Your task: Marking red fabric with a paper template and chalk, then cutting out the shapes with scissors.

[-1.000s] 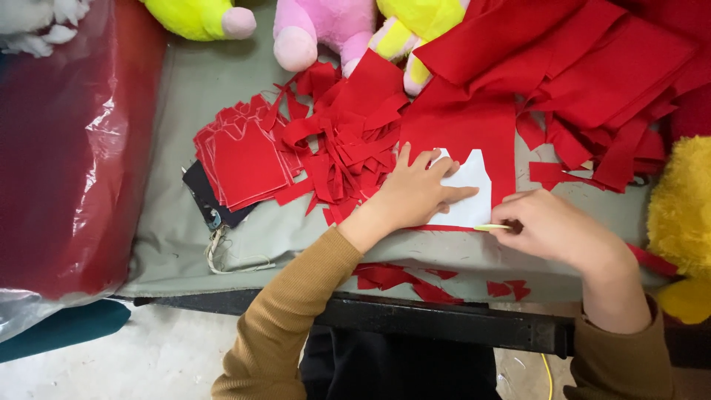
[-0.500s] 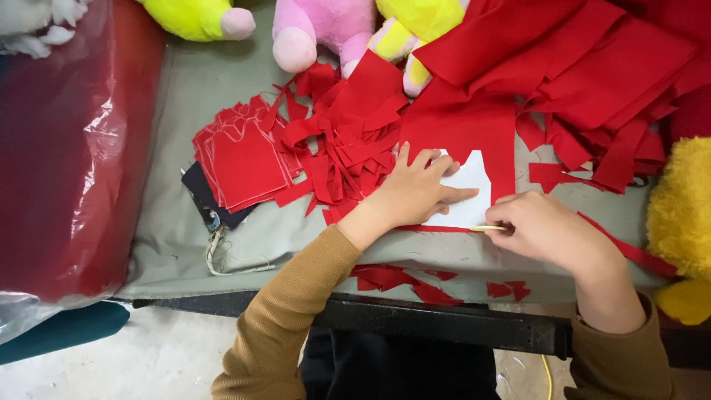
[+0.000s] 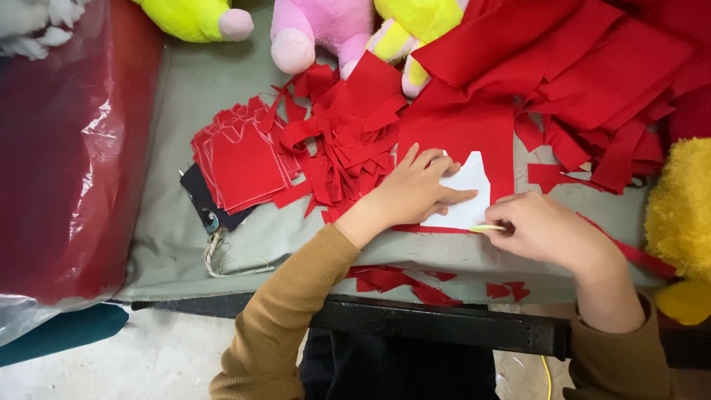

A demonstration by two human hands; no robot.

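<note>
Left hand (image 3: pixel 415 191) flat, fingers spread, pressing down on a white paper template (image 3: pixel 465 194) that lies on a sheet of red fabric (image 3: pixel 466 126) at about the centre of the counter (image 3: pixel 170 111). Right hand (image 3: pixel 544 230) at 3 o'clock of the template, fingers pressed together, pinching a thin pale yellow marking stick (image 3: pixel 487 228) whose tip touches the template's lower edge. Template with a notched top, its straight base toward the counter's near side, partly covered by the left fingers.

At 9 o'clock of the left hand, a loose heap of red strips and offcuts (image 3: pixel 341 141); farther toward 9 o'clock, a neat stack of cut red pieces (image 3: pixel 241 159) resting on a dark flat item (image 3: pixel 204 204), with a loop of pale string (image 3: pixel 222 255) just below. At 1 to 2 o'clock, a large pile of folded red cloth (image 3: pixel 592 67). Along the far edge at 12 o'clock, soft toys: a yellow-green one (image 3: pixel 189 16), a pink one (image 3: pixel 318 30), another yellow one (image 3: pixel 404 26). At 3 o'clock, beyond the right hand, a fluffy yellow toy (image 3: pixel 681 215). At 9 o'clock, at the counter's end, a big clear plastic bag of dark red material (image 3: pixel 67 163). Small red scraps (image 3: pixel 392 278) on the near edge at 6 o'clock
</note>
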